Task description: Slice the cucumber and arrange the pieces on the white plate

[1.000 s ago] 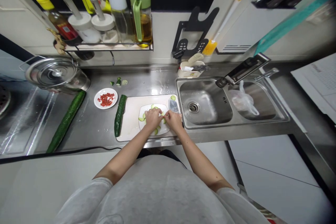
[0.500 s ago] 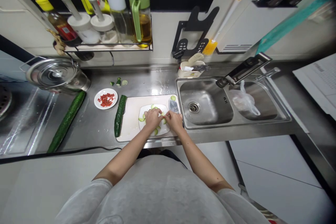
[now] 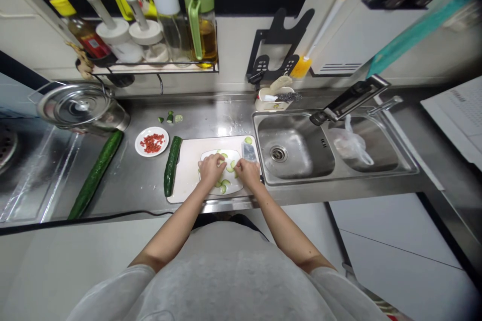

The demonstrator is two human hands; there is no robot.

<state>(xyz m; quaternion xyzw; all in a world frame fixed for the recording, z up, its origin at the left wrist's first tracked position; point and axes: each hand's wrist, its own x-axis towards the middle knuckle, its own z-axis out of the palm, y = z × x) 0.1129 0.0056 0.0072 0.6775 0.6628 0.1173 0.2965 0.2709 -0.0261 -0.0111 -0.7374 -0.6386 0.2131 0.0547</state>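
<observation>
A white plate rests on a pale cutting board, with several curved cucumber slices laid out on it. Over the plate's left side is my left hand, its thumb and fingers pinched at a pale green slice. My right hand hovers at the plate's right edge, fingertips together; what they hold, if anything, is too small to make out. Behind my right hand lies a cleaver, partly covered by it, with a round cucumber slice beyond the blade. A cut cucumber lies along the board's left edge.
To the left are a small plate of chopped red pieces, a long whole cucumber and a lidded steel pot. Cucumber ends lie behind. A double sink adjoins the board on the right. Bottles stand on a wall rack.
My left hand has shifted left, away from my right hand, uncovering slices in the middle of the plate. My right hand has hardly moved.
</observation>
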